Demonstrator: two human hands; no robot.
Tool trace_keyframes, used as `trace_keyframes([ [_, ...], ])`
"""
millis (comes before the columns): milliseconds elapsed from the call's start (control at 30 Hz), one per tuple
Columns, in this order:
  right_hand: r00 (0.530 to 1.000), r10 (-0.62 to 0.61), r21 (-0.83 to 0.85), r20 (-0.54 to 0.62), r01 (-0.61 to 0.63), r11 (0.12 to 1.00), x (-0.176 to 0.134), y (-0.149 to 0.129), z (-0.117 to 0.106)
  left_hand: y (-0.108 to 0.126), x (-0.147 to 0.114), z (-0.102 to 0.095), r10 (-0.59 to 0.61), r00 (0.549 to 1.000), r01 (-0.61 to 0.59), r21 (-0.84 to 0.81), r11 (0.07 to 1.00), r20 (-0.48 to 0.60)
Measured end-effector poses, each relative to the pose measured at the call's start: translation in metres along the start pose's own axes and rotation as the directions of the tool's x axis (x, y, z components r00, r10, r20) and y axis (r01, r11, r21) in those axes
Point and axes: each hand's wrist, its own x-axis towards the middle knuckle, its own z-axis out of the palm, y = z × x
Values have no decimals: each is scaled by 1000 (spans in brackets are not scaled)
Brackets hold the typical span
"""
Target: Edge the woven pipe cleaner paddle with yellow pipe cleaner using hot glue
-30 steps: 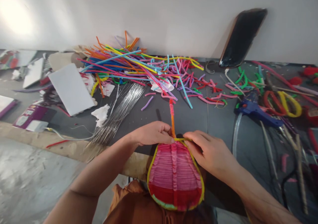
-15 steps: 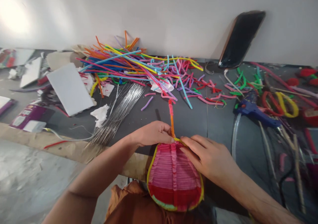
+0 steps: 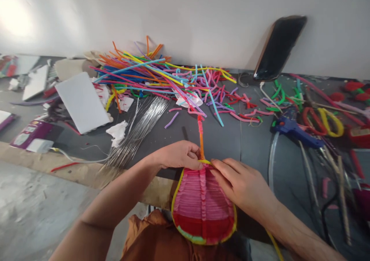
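Observation:
A pear-shaped pipe-cleaner craft piece, pink above and red below with a yellow edge, hangs over the table's front edge above my lap. Its orange and red stem points away from me. With fingers curled, my left hand pinches the narrow top at the stem's base. My right hand grips the upper right rim, thumb on the pink face and fingers along the yellow edging. The fingertips of both hands nearly meet there. A yellow pipe cleaner shows below my right wrist.
Loose pipe cleaners are heaped along the wall, with thin metal wires before them. A phone leans on the wall. On the right lie a blue glue gun and several tools. A white board and purple box are left.
Both hands keep almost the same grip on the craft piece. A length of yellow pipe cleaner now shows more below my right wrist. The view has shifted slightly.

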Motion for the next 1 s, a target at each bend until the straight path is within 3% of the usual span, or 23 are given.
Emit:
trace_keyframes([
  [267,1000,4,53,-19,-3,999,4,2,1,5,2,5,34,999,-35,-63,997,-23],
  [500,995,96,171,-32,-89,981,5,1,4,3,1,8,31,997,-34,-46,998,-70],
  [633,983,182,276,30,-183,944,2,1,4,5,0,7,24,997,-26,-19,999,-71],
  [1000,982,189,249,16,-187,950,6,-2,7,-4,1,2,4,999,0,-137,991,32],
])
